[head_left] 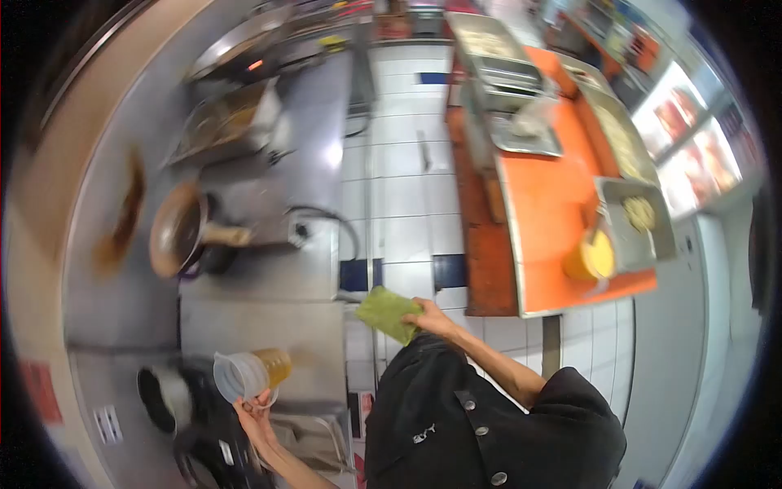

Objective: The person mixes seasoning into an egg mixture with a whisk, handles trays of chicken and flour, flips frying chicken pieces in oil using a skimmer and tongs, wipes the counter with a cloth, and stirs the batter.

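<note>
At the lower left, my left hand (256,414) is closed on a clear plastic container (242,374). Amber liquid or tinted plastic shows at the container's right side; which one I cannot tell. It is tilted above the steel counter (305,326). My right hand (434,320), near the middle, grips a folded green cloth (388,314) by its right edge, in front of the dark clothing on my body. Beyond the container, a pan (177,230) with a light handle rests on the left counter.
A dark pot (163,399) and black equipment stand left of my left hand. A metal tray (314,444) is below it. The orange table (538,196) at right holds trays and a yellow container (590,257). White floor tiles (403,191) run between.
</note>
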Demonstrator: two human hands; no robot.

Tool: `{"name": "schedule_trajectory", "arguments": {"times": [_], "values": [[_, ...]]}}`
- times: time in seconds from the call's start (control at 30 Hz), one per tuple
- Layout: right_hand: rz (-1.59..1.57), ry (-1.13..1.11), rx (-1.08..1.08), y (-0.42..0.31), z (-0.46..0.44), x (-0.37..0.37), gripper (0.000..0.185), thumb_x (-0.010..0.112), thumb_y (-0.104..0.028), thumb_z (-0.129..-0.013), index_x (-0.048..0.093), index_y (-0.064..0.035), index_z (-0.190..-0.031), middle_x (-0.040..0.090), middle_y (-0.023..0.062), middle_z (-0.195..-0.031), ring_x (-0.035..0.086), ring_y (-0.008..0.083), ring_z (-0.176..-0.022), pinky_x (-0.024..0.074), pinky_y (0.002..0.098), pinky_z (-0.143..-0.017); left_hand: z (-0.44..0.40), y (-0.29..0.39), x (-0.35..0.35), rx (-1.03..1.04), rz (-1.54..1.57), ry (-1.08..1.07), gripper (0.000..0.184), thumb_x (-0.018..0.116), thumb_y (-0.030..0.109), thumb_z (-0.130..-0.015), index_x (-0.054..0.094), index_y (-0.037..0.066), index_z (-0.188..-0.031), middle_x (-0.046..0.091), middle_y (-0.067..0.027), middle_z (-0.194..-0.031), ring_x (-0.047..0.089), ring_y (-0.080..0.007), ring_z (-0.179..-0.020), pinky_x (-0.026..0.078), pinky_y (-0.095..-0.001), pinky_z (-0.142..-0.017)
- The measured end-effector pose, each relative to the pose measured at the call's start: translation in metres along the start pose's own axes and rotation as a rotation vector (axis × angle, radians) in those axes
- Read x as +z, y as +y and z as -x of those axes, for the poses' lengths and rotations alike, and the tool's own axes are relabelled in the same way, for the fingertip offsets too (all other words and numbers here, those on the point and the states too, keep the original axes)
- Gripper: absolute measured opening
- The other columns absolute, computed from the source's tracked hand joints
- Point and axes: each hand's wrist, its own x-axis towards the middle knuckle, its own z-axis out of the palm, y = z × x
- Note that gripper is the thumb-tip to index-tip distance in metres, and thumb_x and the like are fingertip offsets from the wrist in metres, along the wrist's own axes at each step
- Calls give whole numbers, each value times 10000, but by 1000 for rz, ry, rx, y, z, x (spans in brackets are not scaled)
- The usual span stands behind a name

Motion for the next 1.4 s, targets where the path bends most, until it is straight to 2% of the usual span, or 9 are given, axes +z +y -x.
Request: {"name": "schedule_trajectory", "arguments": {"times": [0.37,0.47,0.63,0.73,0.83,0.97,1.13,1.27,1.4], "values": [[-325,1068,-99,27,-21,-312,531,653,-286,-853,479,31,-1242,631,141,-1038,643,198,-883,540,357,-717,-90,-56,96,-86,-353,230,653,389,644,-888,572,48,-1084,695,-123,-1019,565,-211,-1044,376,-375,-913],[-67,989,21,91,-35,-322,594,649,-413,-843,526,33,-1217,648,161,-983,639,215,-847,520,326,-673,-103,-34,73,-194,-605,162,669,386,578,-934,546,-6,-1218,636,-170,-1149,539,-277,-1147,380,-532,-931],[-74,755,55,124,57,-219,347,598,-322,-885,635,17,-949,632,72,-748,603,140,-658,482,298,-587,17,52,158,730,-1327,725,626,419,468,-965,672,-80,-798,654,-274,-761,622,-431,-658,499,-497,-605],[227,797,79,167,107,-157,343,628,-321,-843,646,-14,-996,681,178,-889,653,316,-846,504,401,-754,-87,50,149,751,-944,42,452,427,371,-994,608,-20,-1129,636,-156,-1134,625,-266,-1007,490,-424,-826],[377,687,332,192,145,-122,380,630,-334,-825,641,-15,-1031,669,225,-952,635,384,-912,497,452,-798,-70,15,275,795,-698,-453,249,503,184,-973,636,-11,-1052,671,-101,-951,637,-192,-908,495,-271,-770],[305,753,289,184,192,-131,356,627,-304,-837,641,-12,-1040,673,209,-925,644,351,-874,502,415,-775,40,-26,422,749,-1247,-1012,326,581,247,-899,630,34,-1142,672,-170,-1026,648,-290,-952,484,-342,-838],[-66,1360,-95,112,227,-215,328,579,-274,-906,621,15,-1054,665,170,-907,632,272,-834,490,362,-763,129,-123,563,559,-1132,-1873,386,600,280,-893,612,14,-1172,658,-193,-1080,649,-268,-982,500,-352,-847],[63,1830,-158,135,207,-292,410,551,-351,-930,598,31,-1070,644,214,-996,628,317,-913,478,399,-817,194,-207,672,855,-701,-1688,482,620,304,-890,565,-51,-1212,660,-184,-1099,645,-260,-963,497,-360,-830],[-185,1547,-144,148,184,-333,488,504,-429,-945,592,32,-1081,633,239,-1050,620,351,-979,465,407,-851,278,-285,735,787,-222,-1250,463,628,303,-893,577,-58,-1178,669,-149,-1028,634,-211,-880,490,-335,-800]]}}
